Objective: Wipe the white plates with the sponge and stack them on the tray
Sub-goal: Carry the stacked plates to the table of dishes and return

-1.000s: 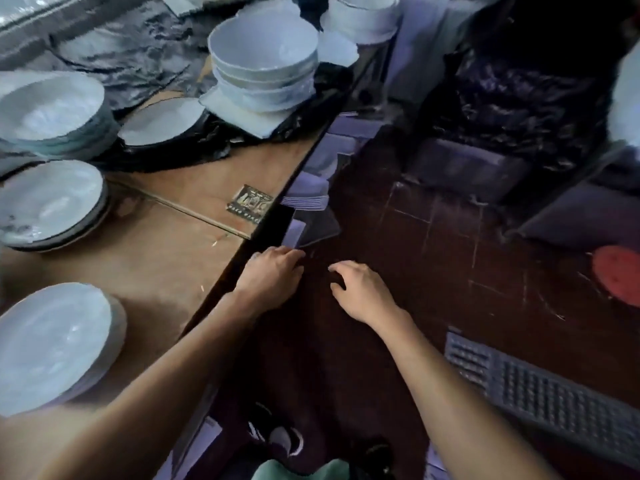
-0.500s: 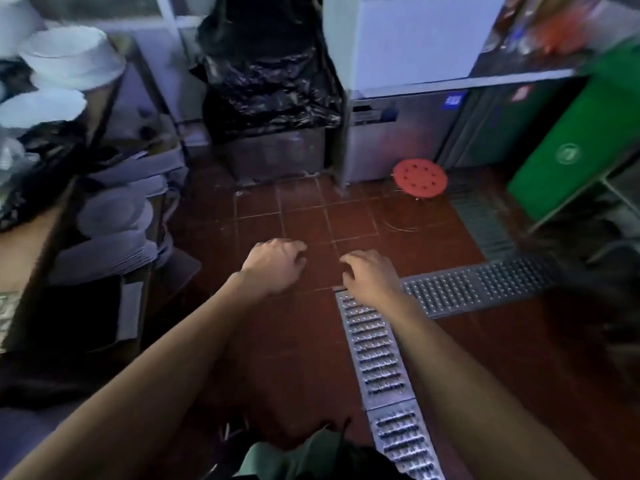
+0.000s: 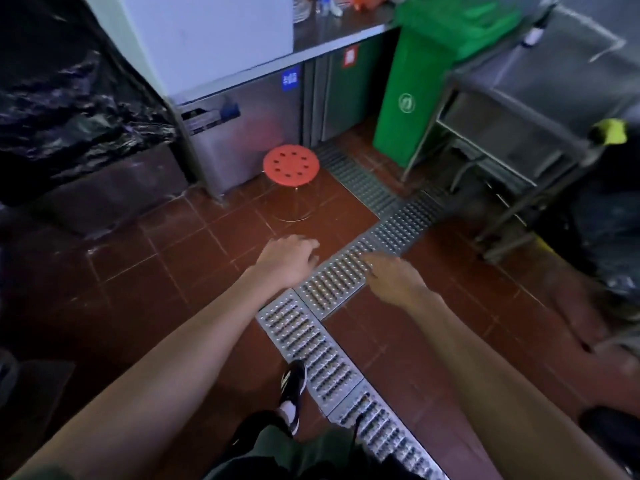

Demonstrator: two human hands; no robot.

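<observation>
Faced away from the work: no plate, sponge or tray anywhere in view. At far left, crumpled black plastic heaped over a low dark box. Next to it, a steel cabinet with a red stool just in front, on the tiled floor. Held the left grip out over the tiles, fingers loosely curled, nothing in it. Held the right grip out over the metal drain grate, fingers slack, likewise empty. Beyond, a green bin, then a steel rack at far right.

Judged the footing the main risk: one shoe planted just beside the grate, so could catch or slide there, more so if the tiles were wet. Could also clip the stool, standing close ahead in the walking line.

Could not make out the yellow thing at the rack's edge: possibly a sponge or cloth, too blurred to say. Dark bulk at lower right unreadable. Other foot mostly hidden; cabinet labels illegible.
</observation>
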